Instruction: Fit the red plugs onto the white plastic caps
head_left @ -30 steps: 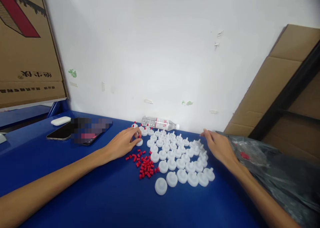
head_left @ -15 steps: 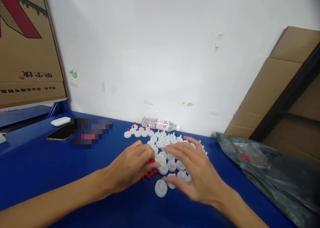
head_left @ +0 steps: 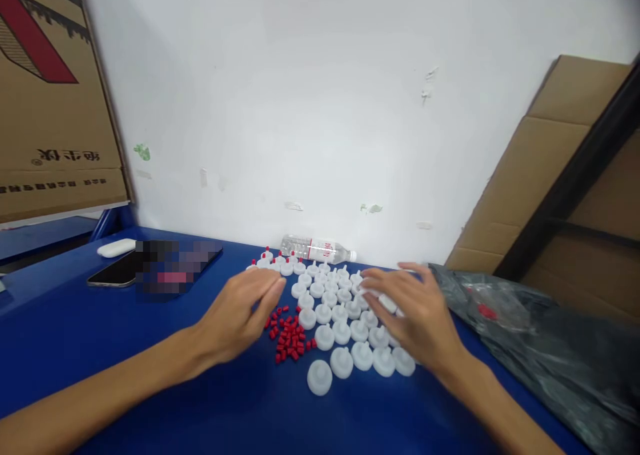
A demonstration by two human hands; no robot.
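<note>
My left hand [head_left: 243, 315] is closed, with its fingertips turned down beside the white nozzle caps with red tips [head_left: 287, 267]; whatever it may hold is hidden behind the fingers. Just right of that hand lies a loose pile of small red tip covers [head_left: 290, 338]. White nozzle caps without red tips [head_left: 341, 332] stand in a wide cluster, spouts mostly upward. Over the right side of this cluster hovers my right hand [head_left: 413, 312], its fingers spread and slightly blurred, fingertips close to some caps. One white cap [head_left: 319, 378] sits nearest me.
A clear plastic bottle [head_left: 320, 248] lies against the wall behind the caps. Phones [head_left: 113, 268] and a white case [head_left: 117, 247] are at left on the blue table [head_left: 200, 415]. A dark plastic bag [head_left: 545, 348] covers the right edge. Cardboard [head_left: 510, 175] leans beyond it.
My left hand has moved left, away from the bare caps, uncovering the red pile. My right hand has shifted right and slightly up, and more white caps show.
</note>
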